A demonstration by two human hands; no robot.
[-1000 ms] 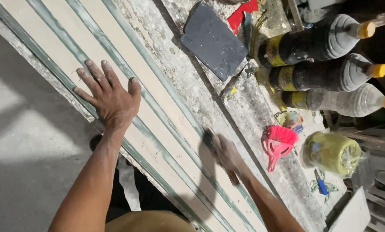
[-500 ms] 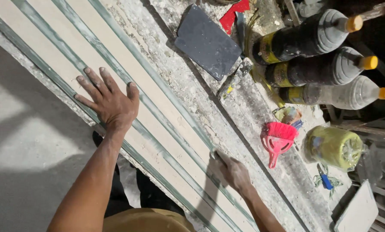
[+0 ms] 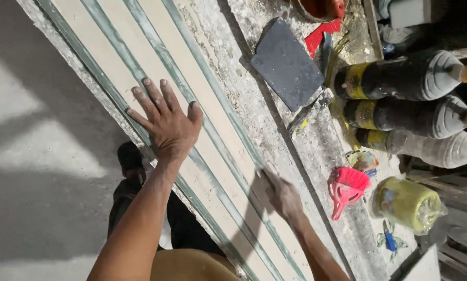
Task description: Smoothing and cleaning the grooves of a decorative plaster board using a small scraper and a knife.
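The left hand [image 3: 166,122] stays spread flat on the pale strips [image 3: 212,135], while the right hand [image 3: 281,196], fingers pressed together, has slid back along the strip beneath it, suggesting smoothing continues.

open strips [image 3: 139,57] ahead, bottles [image 3: 400,80] crowding right

Three large plastic bottles with orange caps [image 3: 426,104] lay on their sides at the upper right, the upper two dark, each bearing a yellow label band [image 3: 356,81]. Below them sat a yellowish plastic-wrapped round container [image 3: 408,203].
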